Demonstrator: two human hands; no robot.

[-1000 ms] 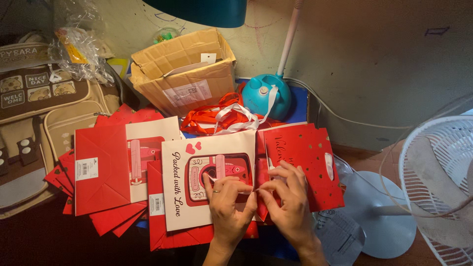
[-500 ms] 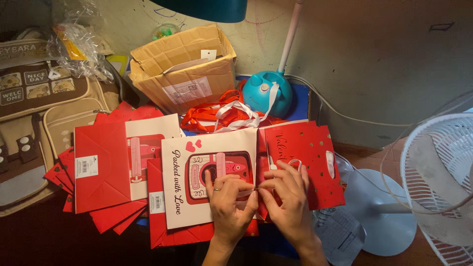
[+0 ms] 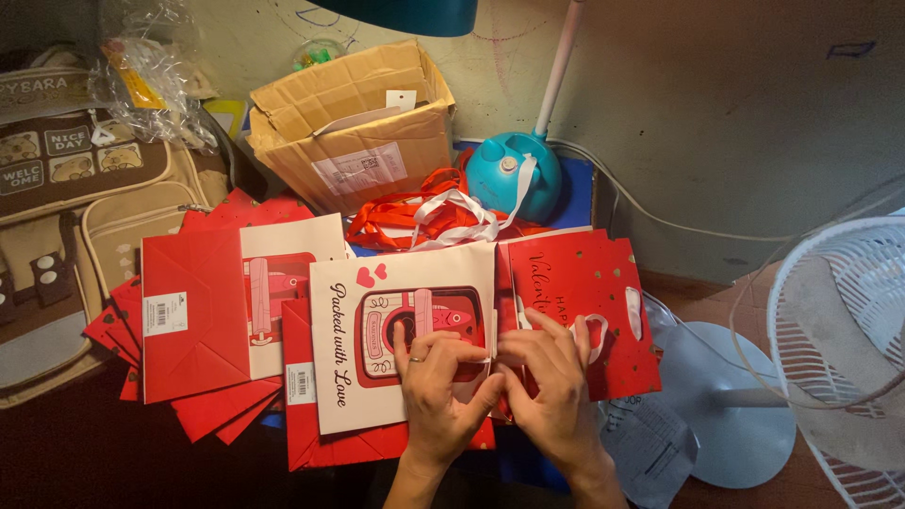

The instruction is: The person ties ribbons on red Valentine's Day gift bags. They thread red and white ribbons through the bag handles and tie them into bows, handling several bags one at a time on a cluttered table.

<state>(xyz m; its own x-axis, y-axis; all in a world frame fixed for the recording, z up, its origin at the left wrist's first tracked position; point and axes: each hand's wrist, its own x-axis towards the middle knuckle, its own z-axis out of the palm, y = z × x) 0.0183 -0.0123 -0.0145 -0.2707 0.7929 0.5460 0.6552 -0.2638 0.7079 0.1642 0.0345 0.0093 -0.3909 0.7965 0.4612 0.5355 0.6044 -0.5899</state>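
A cream paper gift bag (image 3: 377,377) with a red printed panel and red hearts lies flat in front of me, on top of red bags. My left hand (image 3: 438,386) rests on its right side, fingers bent over the printed panel and the bag's edge. My right hand (image 3: 551,386) presses beside it, fingers pinching at the seam between the cream bag and a red gift bag (image 3: 589,283) with gold dots and a white ribbon handle. Whether either hand grips a ribbon is hidden by the fingers.
A fanned pile of flat red bags (image 3: 193,316) lies at left, with another cream bag (image 3: 287,269). Behind are red and white ribbons (image 3: 434,217), an open cardboard box (image 3: 353,123), a teal lamp base (image 3: 514,179). A white fan (image 3: 839,349) stands right, a tan backpack (image 3: 66,217) left.
Both hands have shifted slightly upward on the cream bag's right edge and the fingers have curled tighter. The bags have not moved.
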